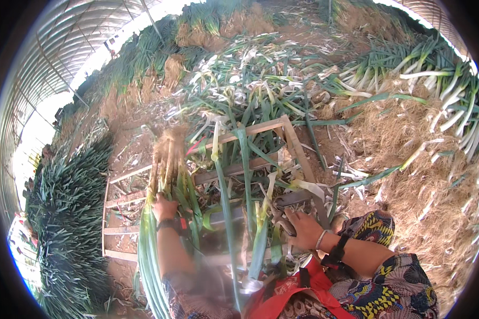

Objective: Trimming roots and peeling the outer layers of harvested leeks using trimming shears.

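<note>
My left hand (164, 207) is closed around the stalks of a bunch of long green onions (167, 167). Their brown roots point away from me, and the green leaves trail back along my left forearm. In my right hand (306, 229) is a dark-handled tool (283, 219) with a narrow pointed end; its exact kind is unclear. A wooden slatted rack (298, 151) lies in front of me. Across it rest several loose onion stalks and leaves (245, 165). Blur hides part of the area between my forearms.
Beyond the rack spreads a heap of leaves and pale peelings (250, 80). On the left stands a dense mass of green onion tops (69, 228). Rooty brown piles (404, 138) and white-stemmed onions (457, 101) lie at the right, under a curved ribbed roof (64, 48).
</note>
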Available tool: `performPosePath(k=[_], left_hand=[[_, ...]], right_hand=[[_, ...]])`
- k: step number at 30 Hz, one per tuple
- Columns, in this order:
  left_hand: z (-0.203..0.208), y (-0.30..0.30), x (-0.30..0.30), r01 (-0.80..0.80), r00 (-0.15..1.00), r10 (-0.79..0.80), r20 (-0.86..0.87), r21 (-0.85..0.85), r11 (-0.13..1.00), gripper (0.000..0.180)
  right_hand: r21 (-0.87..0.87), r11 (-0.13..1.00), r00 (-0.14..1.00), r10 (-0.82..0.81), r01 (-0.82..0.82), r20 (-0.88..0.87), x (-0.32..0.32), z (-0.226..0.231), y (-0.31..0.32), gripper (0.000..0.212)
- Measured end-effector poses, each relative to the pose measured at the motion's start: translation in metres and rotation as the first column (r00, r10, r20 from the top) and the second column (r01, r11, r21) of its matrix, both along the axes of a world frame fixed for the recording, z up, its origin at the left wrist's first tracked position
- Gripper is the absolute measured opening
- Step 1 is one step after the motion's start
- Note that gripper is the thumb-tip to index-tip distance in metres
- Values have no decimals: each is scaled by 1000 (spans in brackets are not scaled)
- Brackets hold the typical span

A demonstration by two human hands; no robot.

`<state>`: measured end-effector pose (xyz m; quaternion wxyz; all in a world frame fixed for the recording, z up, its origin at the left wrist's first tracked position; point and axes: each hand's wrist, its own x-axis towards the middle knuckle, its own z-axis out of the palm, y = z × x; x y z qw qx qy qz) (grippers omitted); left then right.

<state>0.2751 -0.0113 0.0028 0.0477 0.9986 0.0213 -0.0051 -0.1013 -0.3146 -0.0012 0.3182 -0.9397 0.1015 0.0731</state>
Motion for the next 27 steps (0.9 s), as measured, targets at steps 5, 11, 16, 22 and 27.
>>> performPosePath(k=[5,11,16,22,27], left_hand=[[22,-5,-49,-64,998,64,-1,23,998,92],[67,-10,-145,148,973,-159,-167,-72,986,91],[77,2,-237,343,900,-386,-203,-218,914,89],[57,-1,-307,320,858,-441,-263,-397,860,85],[7,9,-271,434,859,-492,-141,-307,847,58]], right_hand=[[-77,997,1000,20,-20,-7,1,8,0,86],[-70,998,1000,-9,10,15,-1,3,-5,88],[-95,995,999,-19,22,33,0,-1,1,91],[-109,987,991,-106,116,86,-7,-9,4,86],[-137,979,988,-142,148,54,-9,-15,13,90]])
